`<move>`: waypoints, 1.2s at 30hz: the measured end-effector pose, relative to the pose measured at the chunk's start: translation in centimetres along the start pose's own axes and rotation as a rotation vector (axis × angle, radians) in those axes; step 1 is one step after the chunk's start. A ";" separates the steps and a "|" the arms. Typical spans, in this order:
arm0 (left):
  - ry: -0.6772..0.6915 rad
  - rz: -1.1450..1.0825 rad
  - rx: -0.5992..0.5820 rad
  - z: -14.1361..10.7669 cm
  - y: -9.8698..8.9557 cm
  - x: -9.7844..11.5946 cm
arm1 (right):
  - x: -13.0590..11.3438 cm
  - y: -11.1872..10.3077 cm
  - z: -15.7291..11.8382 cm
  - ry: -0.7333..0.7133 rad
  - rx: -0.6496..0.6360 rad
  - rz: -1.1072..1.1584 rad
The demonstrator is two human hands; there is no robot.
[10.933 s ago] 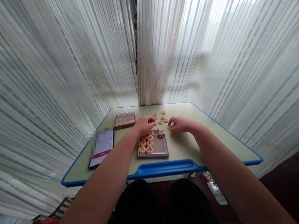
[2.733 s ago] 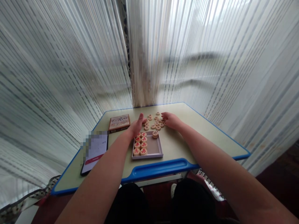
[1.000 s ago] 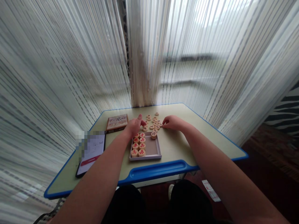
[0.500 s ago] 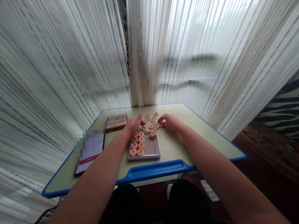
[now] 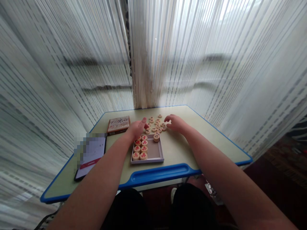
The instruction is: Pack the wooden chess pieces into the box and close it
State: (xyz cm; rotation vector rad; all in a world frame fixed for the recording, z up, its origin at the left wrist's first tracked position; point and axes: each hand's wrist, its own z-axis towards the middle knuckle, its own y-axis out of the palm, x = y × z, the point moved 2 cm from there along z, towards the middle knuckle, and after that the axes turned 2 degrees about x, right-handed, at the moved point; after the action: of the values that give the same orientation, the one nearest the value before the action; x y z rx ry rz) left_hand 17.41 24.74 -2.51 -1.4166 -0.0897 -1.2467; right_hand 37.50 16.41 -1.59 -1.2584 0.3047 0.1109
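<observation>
My left hand [image 5: 136,130] hovers by the far left corner of a shallow white box tray [image 5: 158,159], thumb raised apart from the fingers, which point at the loose pieces and are partly hidden. In the tray's left half stand red-lettered Chinese chess pieces [image 5: 144,149] in two columns. A dark-lettered chess piece [image 5: 156,137] sits at the tray's far right corner, apparently on another. Beyond the tray lie several loose dark-lettered chess pieces [image 5: 154,130]. Just right of them, my right hand [image 5: 177,123] has curved, parted fingers with nothing visible between them.
A printed flat box [image 5: 118,124] lies at the back left of the pale, blue-edged table [image 5: 203,143]. Nearer on the left is a tablet-like device [image 5: 92,159] with its screen lit. A blue trough [image 5: 159,172] runs along the front edge. Striped string curtains [image 5: 153,64] hang behind.
My right hand has drawn back a little to the right from the loose chess pieces, and its fingers have parted. The left hand stays about where it was.
</observation>
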 end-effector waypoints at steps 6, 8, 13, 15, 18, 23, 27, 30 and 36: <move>0.011 0.018 0.006 -0.2 -0.1 0.4 | 0.1 0.5 0.2 -0.069 -0.065 0.009; 0.012 0.024 0.008 -0.3 -0.1 0.4 | 0.4 0.4 0.2 0.000 -0.079 -0.024; 0.014 0.020 -0.006 -0.3 0.0 0.5 | 0.3 0.2 0.0 -0.028 -0.048 0.013; 0.016 0.019 -0.004 -0.3 0.1 0.4 | -0.1 0.2 -0.1 -0.101 -0.075 0.074; 0.025 0.029 0.001 -0.2 0.1 0.4 | -0.3 0.3 -0.2 -0.115 -0.119 0.108; 0.022 0.036 -0.010 -0.3 0.1 0.5 | -0.2 0.2 -0.1 -0.037 -0.141 0.115; 0.025 0.035 -0.012 -0.4 0.0 0.7 | -0.3 0.4 0.0 0.011 -0.122 0.119; 0.025 0.036 -0.009 -0.4 0.0 0.8 | -0.2 0.4 0.1 0.032 -0.071 0.091; 0.038 0.051 -0.033 -0.4 0.0 1.0 | 1.3 0.4 0.4 0.186 0.064 0.146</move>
State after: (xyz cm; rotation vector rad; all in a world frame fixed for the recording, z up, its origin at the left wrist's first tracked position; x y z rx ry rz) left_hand 17.58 23.79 -1.89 -1.4143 -0.0069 -1.2374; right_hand 38.68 16.77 -2.19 -1.1847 0.5571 0.1087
